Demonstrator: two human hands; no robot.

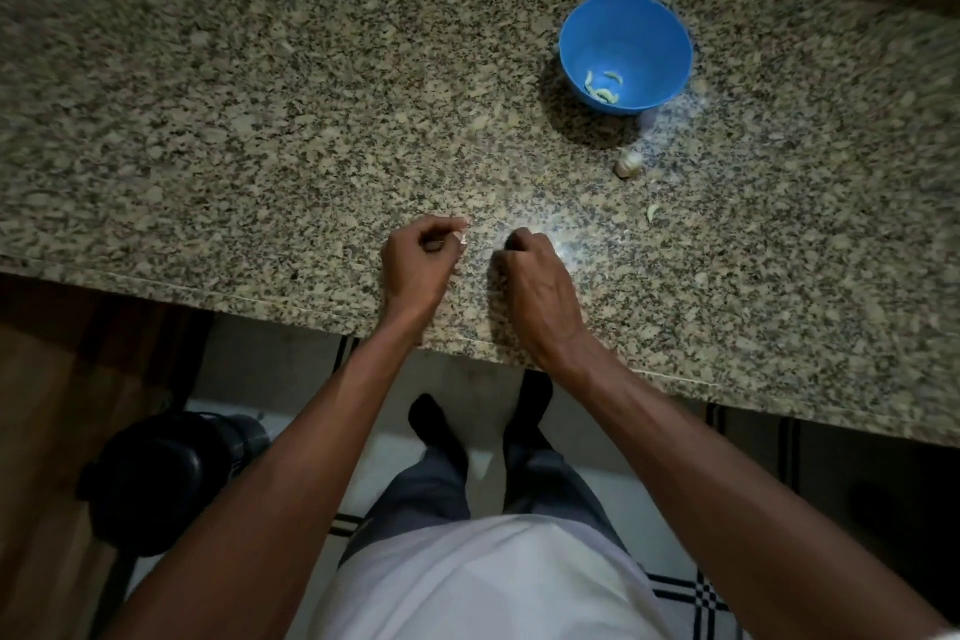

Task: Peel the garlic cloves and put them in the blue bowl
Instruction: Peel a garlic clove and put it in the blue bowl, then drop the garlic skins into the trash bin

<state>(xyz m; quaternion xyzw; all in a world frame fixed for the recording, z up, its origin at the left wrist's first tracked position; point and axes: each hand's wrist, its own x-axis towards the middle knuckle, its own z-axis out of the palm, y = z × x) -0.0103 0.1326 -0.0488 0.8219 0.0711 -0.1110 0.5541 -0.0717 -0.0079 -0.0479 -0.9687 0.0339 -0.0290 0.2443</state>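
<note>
We pinch a garlic clove in our left hand over the tabletop, our right hand curled, contents unseen, well short of the blue bowl, so loosened skin could make it slip.

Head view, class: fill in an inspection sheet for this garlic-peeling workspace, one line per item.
Surface: speckled granite countertop, lit brightly near the hands.
Job's things: round blue plastic bowl holding a few pale peeled cloves; small garlic piece and one loose clove lie on the counter.
Clutter: nothing seen.
Hands: left hand pinches a whitish bit of garlic; right hand curled, contents hidden.
Cables: nothing seen.
Surroundings: tiled floor, dark round container below.
</note>
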